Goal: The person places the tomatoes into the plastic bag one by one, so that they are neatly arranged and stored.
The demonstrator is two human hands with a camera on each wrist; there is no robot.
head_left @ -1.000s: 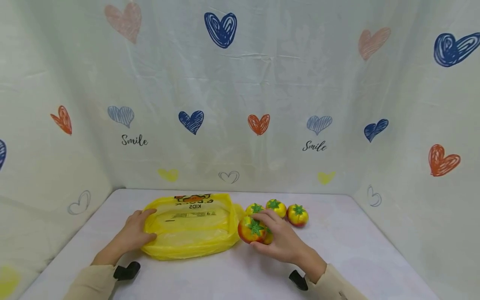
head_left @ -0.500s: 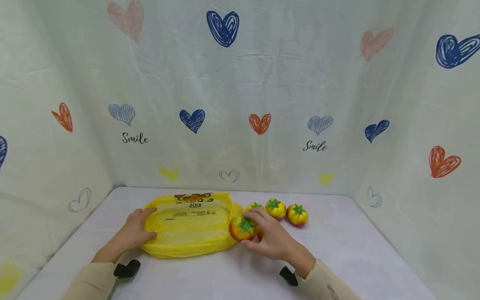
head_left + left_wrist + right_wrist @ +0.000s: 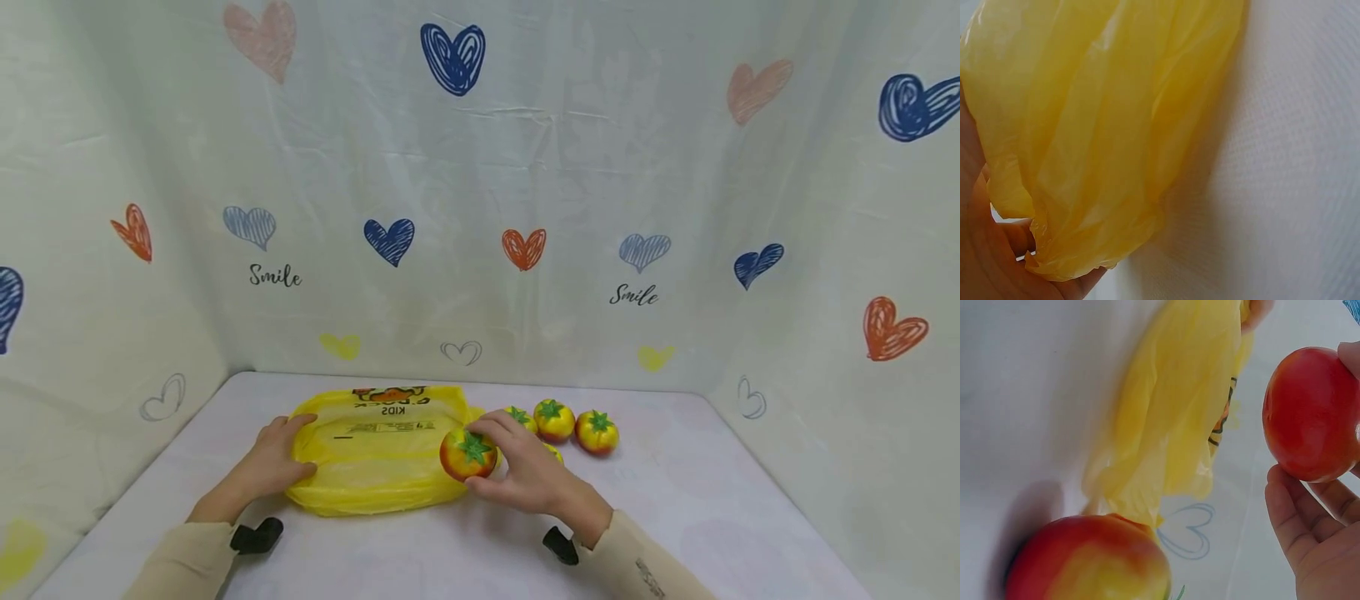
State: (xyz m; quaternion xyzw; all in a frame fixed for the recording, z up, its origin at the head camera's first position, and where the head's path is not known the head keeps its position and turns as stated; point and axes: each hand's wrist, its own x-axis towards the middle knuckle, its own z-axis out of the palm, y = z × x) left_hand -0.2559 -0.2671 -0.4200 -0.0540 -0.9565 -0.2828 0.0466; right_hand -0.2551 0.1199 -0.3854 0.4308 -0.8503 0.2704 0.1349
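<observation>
A yellow plastic bag (image 3: 382,458) with dark printing lies puffed up on the table. My left hand (image 3: 266,467) grips its left end; in the left wrist view the gathered yellow bag end (image 3: 1097,156) sits between thumb and fingers. Between the thumb and fingertips of my right hand (image 3: 525,467) is a red-and-yellow tomato (image 3: 468,455) with a green leafy top, over the bag's right end. The right wrist view shows the red underside of this tomato (image 3: 1310,415), raised off the table. Whether the bag's mouth gapes there is hard to see.
Several similar tomatoes stand right of the bag: one at the back (image 3: 555,420), one farther right (image 3: 597,432), others partly hidden behind my right hand. A white curtain (image 3: 480,317) with printed hearts closes off the table's back and sides.
My right hand has carried the tomato leftward, away from the other tomatoes and over the bag's right end. The left hand has stayed on the bag's left end.
</observation>
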